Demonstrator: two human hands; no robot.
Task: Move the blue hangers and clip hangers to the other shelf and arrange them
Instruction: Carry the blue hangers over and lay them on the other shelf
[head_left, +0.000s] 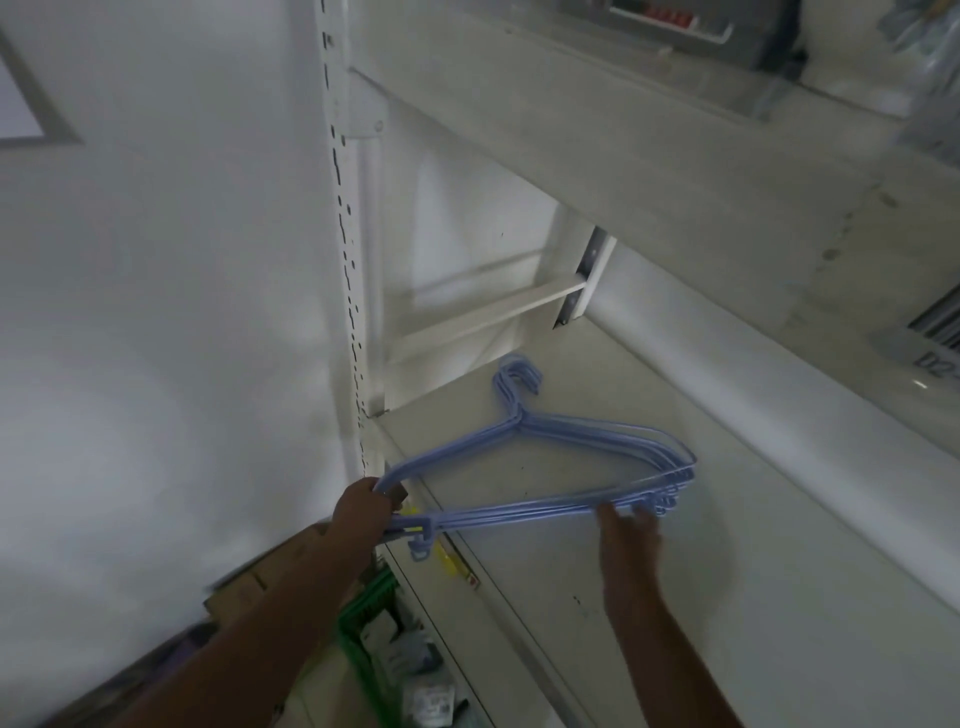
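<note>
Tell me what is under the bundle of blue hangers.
Under the blue hangers lies the bare white shelf, with a yellow tag on its front edge. The left hand grips one end; the right hand hides the shelf beneath it.

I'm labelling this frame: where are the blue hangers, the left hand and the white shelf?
blue hangers (524, 512): head view, bottom bars.
left hand (363, 512): head view, back of hand.
white shelf (597, 395): head view, bare top.

So the hangers (550, 467) sit stacked on the shelf (649, 571), hooks pointing toward the back. Left hand (363, 512) is on their left end, right hand (631, 540) near the right end. Upright post (353, 312) stands left, basket (371, 618) below.
</note>
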